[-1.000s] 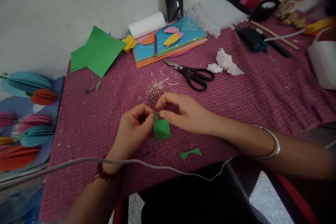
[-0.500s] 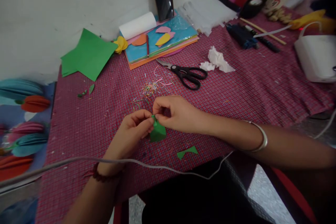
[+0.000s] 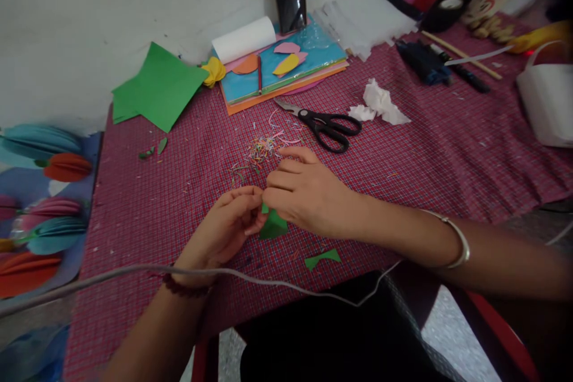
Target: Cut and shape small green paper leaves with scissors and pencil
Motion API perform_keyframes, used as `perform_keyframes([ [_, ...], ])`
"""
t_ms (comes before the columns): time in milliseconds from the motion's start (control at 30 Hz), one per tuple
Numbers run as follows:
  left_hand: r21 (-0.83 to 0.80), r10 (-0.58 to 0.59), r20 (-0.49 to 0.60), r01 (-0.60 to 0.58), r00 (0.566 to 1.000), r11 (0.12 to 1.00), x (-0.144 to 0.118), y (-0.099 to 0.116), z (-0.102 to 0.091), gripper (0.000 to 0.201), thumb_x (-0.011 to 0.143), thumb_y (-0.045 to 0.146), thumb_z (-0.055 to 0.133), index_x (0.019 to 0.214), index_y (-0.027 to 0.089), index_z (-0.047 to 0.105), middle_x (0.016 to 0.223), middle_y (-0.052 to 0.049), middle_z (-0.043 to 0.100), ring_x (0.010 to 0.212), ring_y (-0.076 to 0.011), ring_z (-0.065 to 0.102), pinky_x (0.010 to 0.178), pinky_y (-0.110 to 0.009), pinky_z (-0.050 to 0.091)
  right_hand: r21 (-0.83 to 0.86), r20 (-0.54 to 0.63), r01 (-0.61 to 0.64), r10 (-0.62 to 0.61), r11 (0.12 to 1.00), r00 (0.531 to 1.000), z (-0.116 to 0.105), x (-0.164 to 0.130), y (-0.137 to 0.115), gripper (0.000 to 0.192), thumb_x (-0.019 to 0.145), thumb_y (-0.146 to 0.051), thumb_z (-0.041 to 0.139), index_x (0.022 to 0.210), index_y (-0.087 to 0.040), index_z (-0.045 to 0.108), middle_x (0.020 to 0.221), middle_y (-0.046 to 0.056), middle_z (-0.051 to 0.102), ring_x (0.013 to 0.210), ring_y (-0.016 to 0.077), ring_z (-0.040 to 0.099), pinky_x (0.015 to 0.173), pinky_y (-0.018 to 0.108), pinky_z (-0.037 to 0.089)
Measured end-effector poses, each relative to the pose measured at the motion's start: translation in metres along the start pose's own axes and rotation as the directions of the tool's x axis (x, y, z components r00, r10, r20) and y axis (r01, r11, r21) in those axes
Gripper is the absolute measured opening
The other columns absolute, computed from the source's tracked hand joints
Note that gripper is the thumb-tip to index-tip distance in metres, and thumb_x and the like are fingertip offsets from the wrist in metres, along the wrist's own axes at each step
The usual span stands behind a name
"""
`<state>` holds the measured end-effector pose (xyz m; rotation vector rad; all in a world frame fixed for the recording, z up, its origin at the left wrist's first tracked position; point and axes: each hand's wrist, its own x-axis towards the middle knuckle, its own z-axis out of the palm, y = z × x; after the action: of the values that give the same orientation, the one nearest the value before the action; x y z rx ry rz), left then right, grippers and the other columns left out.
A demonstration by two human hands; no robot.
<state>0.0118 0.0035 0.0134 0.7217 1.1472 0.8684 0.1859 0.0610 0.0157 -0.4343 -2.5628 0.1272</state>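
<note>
My left hand (image 3: 226, 221) is closed, its thumb and fingertips pinching the upper end of a small piece of green paper (image 3: 274, 227). My right hand (image 3: 308, 194) meets it there, thumb and index finger pressed together at the same end while the other fingers arch above. The exact grip of the right fingertips is hidden behind the hand. Below the held paper, a green paper offcut (image 3: 323, 258) with a curved edge lies on the checked cloth. Just beyond my hands are thin colourful paper shreds (image 3: 263, 149) and black-handled scissors (image 3: 329, 130), blades slightly apart.
Green paper sheets (image 3: 163, 86) lie at the back left beside a yellow paper flower (image 3: 213, 71). A stack of coloured paper (image 3: 242, 86) carries petal cutouts, a pencil and a white roll. Crumpled tissue (image 3: 384, 102) sits right. A cable (image 3: 286, 286) crosses in front of my left wrist.
My right hand has turned, its back now more toward me and its fingers raised over the paper. My left hand keeps its pinch. The whole view has shifted slightly.
</note>
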Motion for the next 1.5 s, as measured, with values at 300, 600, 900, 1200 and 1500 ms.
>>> perform_keyframes([
  [300,0.374,0.232,-0.086,-0.184,0.969,0.909,-0.007,0.004,0.007,0.017,0.080,0.026,0.057,0.066,0.017,0.055,0.054,0.005,0.045,0.048,-0.0066,0.037,0.046,-0.019,0.031,0.372,0.049,-0.238,0.237,0.897,0.970,0.000,0.002,0.002,0.006,0.083,-0.014,0.051,0.079,-0.017,0.056,0.078,0.000,0.060,0.079,0.0144,0.052,0.086,0.032,0.032],
  [600,0.483,0.316,-0.019,-0.268,0.948,0.834,-0.012,0.007,0.008,0.014,0.080,0.029,0.061,0.073,0.018,0.059,0.063,0.002,0.052,0.056,-0.0090,0.045,0.052,-0.021,0.037,0.561,0.089,-0.353,0.369,0.749,0.925,-0.001,0.006,0.003,0.006,0.073,-0.012,0.053,0.070,-0.017,0.052,0.069,-0.002,0.058,0.069,0.0119,0.051,0.073,0.026,0.035],
  [900,0.615,0.392,0.026,-0.324,0.919,0.719,-0.015,0.008,0.014,0.017,0.084,0.026,0.054,0.069,0.017,0.057,0.065,0.001,0.051,0.060,-0.0108,0.044,0.054,-0.024,0.034,0.475,0.013,-0.282,0.314,0.834,0.949,-0.002,0.005,0.002,0.008,0.073,-0.011,0.053,0.068,-0.017,0.050,0.067,-0.003,0.055,0.068,0.0114,0.050,0.079,0.028,0.035],
  [1200,0.419,0.189,-0.004,-0.170,0.982,0.892,-0.012,0.005,0.005,0.021,0.084,0.026,0.054,0.066,0.015,0.055,0.058,0.004,0.044,0.054,-0.0073,0.035,0.049,-0.020,0.028,0.179,-0.083,-0.073,0.089,0.981,0.993,-0.004,0.004,0.001,0.012,0.082,-0.013,0.049,0.072,-0.018,0.052,0.068,-0.002,0.053,0.071,0.0138,0.047,0.097,0.035,0.030],
  [1500,-0.016,-0.002,0.051,0.003,0.999,1.000,-0.006,-0.002,0.001,0.010,0.077,0.021,0.057,0.069,0.015,0.057,0.054,0.004,0.047,0.047,-0.0061,0.035,0.042,-0.018,0.023,-0.032,-0.043,0.074,-0.075,0.997,0.996,-0.008,0.002,0.000,0.018,0.091,-0.019,0.047,0.075,-0.020,0.055,0.072,-0.003,0.055,0.074,0.0150,0.047,0.104,0.038,0.024],
])
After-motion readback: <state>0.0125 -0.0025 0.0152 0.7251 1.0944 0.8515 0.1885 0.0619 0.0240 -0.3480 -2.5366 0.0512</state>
